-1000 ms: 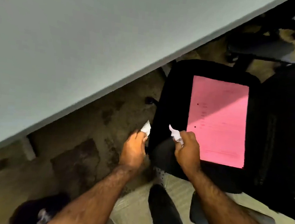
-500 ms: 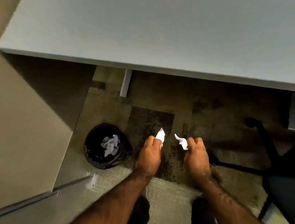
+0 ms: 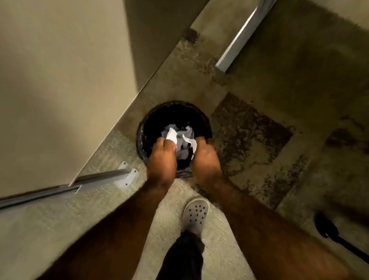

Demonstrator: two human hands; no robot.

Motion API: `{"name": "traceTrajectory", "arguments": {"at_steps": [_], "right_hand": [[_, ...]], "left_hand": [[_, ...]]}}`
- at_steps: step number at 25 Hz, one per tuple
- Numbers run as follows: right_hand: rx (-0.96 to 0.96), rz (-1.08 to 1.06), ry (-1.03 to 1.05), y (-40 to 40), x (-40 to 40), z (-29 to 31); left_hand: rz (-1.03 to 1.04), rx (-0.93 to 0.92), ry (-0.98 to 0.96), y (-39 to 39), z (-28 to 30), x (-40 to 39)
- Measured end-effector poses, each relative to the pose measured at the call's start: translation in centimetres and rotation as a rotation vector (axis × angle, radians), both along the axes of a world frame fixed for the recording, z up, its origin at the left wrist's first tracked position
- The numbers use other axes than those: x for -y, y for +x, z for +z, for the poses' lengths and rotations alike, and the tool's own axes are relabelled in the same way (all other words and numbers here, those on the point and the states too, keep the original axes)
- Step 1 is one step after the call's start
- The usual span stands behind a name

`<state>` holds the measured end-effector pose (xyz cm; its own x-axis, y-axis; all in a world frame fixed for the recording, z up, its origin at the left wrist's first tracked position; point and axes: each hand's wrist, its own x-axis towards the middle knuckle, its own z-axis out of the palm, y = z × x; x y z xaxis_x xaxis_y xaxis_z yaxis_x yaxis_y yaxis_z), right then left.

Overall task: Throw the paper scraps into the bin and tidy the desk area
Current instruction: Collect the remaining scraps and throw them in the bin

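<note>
Nearest the camera, two bare forearms extend forward and down, with a grey clog [image 3: 195, 214] planted on the pale carpet [image 3: 109, 222] between them. The left hand [image 3: 162, 158] is closed in a pinch grip on a white paper scrap [image 3: 172, 135], which projects from the thumb and fingertips toward the far side. The right hand [image 3: 206, 158] is likewise closed in a pinch grip on a second paper scrap [image 3: 190, 141], a narrower strip whose long axis runs from the fingers toward the left hand. Both hands sit side by side over the near rim of the black bin [image 3: 146, 123]; both scraps lie inside the outline of the bin opening, directly above the crumpled paper [image 3: 184, 148] already in it. The governing relation is vertical: the bin mouth lies straight below each grip, so release should require only opening the fingers, with no further reach. Neither hand is clearly nearer; the left scrap appears closer to the centre of the opening. Beyond the bin, stained carpet [image 3: 251, 132] runs to a wall panel [image 3: 52, 61] and a white counter leg [image 3: 236, 41].
</note>
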<state>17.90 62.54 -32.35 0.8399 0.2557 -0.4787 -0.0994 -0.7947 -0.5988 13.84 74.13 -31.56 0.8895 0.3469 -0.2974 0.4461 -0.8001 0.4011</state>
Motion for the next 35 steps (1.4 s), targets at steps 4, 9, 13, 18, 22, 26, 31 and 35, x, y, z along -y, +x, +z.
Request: {"name": "traceTrajectory", "arguments": {"at_steps": [4,9,13,18,22,26,31,35], "right_hand": [[-0.104,0.087,0.012,1.4,-3.8,-5.5],[-0.101,0.234,0.011,1.3,-3.8,-6.3],[-0.095,0.198,-0.028,0.0,-2.2,-2.7],[0.003,0.139,-0.06,-2.1,3.0,5.7],[0.025,0.09,-0.091,-4.1,8.1,11.4],[0.12,-0.04,-0.157,-6.2,16.0,19.2],[0.171,-0.242,-0.258,-8.9,26.8,25.8],[0.224,-0.471,-0.306,-12.3,36.1,30.7]], "left_hand": [[-0.069,-0.174,0.092,2.1,-6.1,-2.0],[-0.189,-0.319,0.048,1.0,-7.1,-2.9],[-0.223,-0.246,0.077,-0.8,-3.5,-1.8],[-0.291,-0.19,0.125,-2.0,4.1,1.1],[-0.332,-0.182,0.155,-1.8,10.2,5.4],[-0.483,-0.101,0.146,-1.4,18.3,13.7],[-0.755,-0.041,0.15,-1.3,25.0,24.1],[-0.96,0.011,0.149,-2.2,29.7,33.2]]}}
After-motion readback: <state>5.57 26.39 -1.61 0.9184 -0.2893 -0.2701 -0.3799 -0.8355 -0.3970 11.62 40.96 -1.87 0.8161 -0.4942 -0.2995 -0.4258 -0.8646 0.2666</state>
